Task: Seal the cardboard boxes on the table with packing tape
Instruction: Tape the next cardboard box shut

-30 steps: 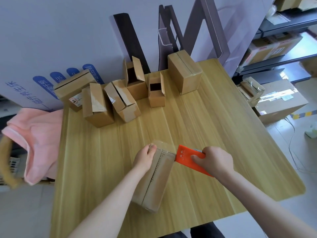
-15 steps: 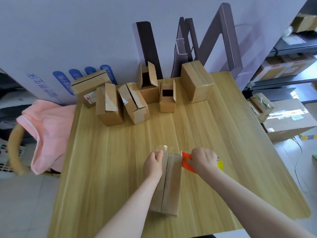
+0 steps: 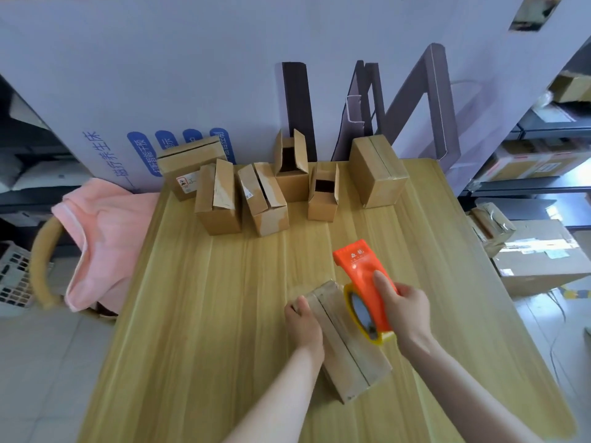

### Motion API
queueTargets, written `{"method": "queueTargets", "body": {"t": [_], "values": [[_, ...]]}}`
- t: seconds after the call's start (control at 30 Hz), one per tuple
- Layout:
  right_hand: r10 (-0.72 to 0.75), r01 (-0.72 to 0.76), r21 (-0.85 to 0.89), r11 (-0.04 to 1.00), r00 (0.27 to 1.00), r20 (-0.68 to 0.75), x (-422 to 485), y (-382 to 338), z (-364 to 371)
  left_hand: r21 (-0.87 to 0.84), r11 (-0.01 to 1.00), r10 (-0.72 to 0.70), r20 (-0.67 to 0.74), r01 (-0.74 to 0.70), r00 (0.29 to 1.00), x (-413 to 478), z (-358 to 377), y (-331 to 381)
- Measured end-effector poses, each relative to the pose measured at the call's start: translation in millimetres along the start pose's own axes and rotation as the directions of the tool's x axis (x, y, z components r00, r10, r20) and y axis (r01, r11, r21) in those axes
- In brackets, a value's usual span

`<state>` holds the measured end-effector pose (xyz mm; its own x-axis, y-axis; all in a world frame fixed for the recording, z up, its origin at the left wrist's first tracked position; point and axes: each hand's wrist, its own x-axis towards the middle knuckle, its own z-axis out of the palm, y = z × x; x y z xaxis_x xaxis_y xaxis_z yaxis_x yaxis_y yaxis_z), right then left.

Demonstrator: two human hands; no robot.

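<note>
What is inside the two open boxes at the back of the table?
Only dark hollows show inside the taller open box and the shorter open box. Their walls hide the bottoms, so contents cannot be seen.

Left grip (image 3: 303, 325) curled, right grip (image 3: 406, 312) clasping

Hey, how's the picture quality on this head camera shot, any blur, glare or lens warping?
Head view, centre: the orange tape dispenser and the near box look sharp, in soft even light. Head view, right edge: glare bleaches the top of the floor carton. Head view, left edge: the curved tan bar is smeared. Head view overall: wide-angle warping leans the shelves inward.
</note>
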<state>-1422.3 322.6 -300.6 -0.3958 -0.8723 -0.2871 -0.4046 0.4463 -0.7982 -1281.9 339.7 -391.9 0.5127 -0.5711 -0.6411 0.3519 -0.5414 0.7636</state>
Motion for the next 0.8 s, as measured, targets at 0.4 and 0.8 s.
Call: {"method": "queueTargets", "body": {"t": [0.4, 0.8], "values": [[0.157, -0.162, 0.174, 0.971, 0.987, 0.041, -11.1, 6.3, 11.9, 0.470, 0.154, 0.773, 0.491, -0.869, 0.402, 1.7, -45.7, 10.1], [0.174, -0.177, 0.229, 0.957, 0.984, 0.032, -11.5, 8.2, 16.3, 0.721, -0.024, 0.400, 0.642, -0.693, 0.654, 9.8, -11.3, 44.8]]}}
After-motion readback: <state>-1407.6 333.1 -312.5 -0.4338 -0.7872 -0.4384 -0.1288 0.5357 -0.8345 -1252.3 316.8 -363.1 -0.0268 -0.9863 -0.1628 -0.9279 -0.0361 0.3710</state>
